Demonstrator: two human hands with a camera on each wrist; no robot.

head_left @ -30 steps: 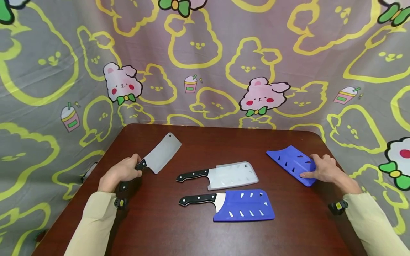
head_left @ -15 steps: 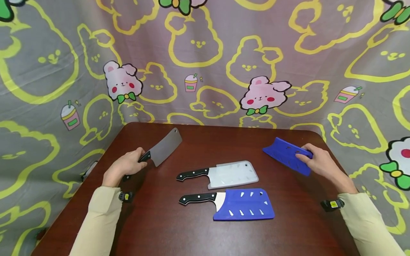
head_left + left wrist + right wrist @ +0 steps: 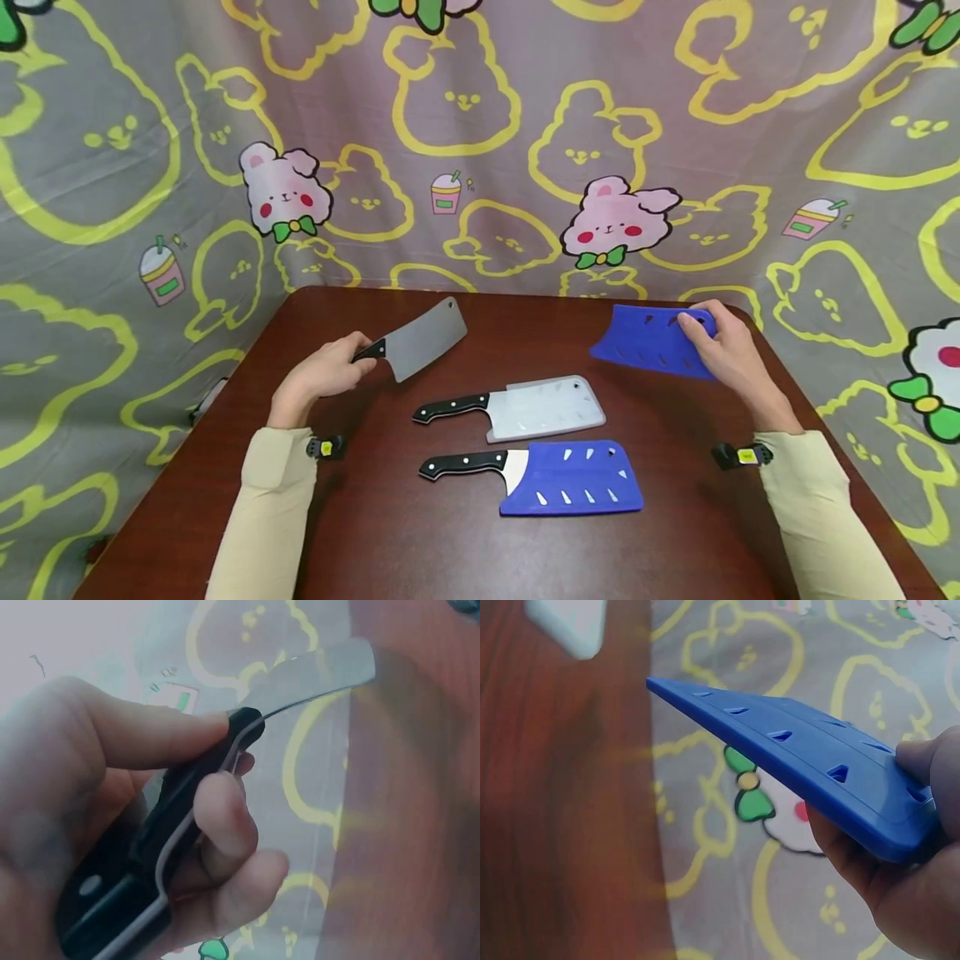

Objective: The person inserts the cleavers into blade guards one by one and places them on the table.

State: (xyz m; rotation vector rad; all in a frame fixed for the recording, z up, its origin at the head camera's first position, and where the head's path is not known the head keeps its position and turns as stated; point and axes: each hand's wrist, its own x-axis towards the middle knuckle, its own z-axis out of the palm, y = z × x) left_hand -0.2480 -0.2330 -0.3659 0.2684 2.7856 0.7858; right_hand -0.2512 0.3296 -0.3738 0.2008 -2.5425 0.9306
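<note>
My left hand [image 3: 330, 364] grips the black riveted handle [image 3: 176, 802] of a bare cleaver [image 3: 426, 340], thumb along the top and fingers curled beneath. Its grey blade, with a hole near the tip, points right and slightly away. On the right, my right hand [image 3: 723, 346] pinches one end of a blue blade sheath [image 3: 652, 342], thumb on the upper face and fingers below. Triangular slots [image 3: 780, 736] run along the sheath, and its free end faces left toward the cleaver. Both held things are raised over the far part of the table, a gap apart.
Two sheathed cleavers lie on the brown table [image 3: 450, 558], handles to the left: one in a whitish translucent sheath [image 3: 547, 410], and nearer me one in a blue sheath [image 3: 577, 481]. A patterned curtain [image 3: 495, 108] hangs around the table's far side and flanks.
Both hands have lifted their things off the table and moved inward. The cleaver has shifted right and the blue sheath left and up, its free end swinging round to face left.
</note>
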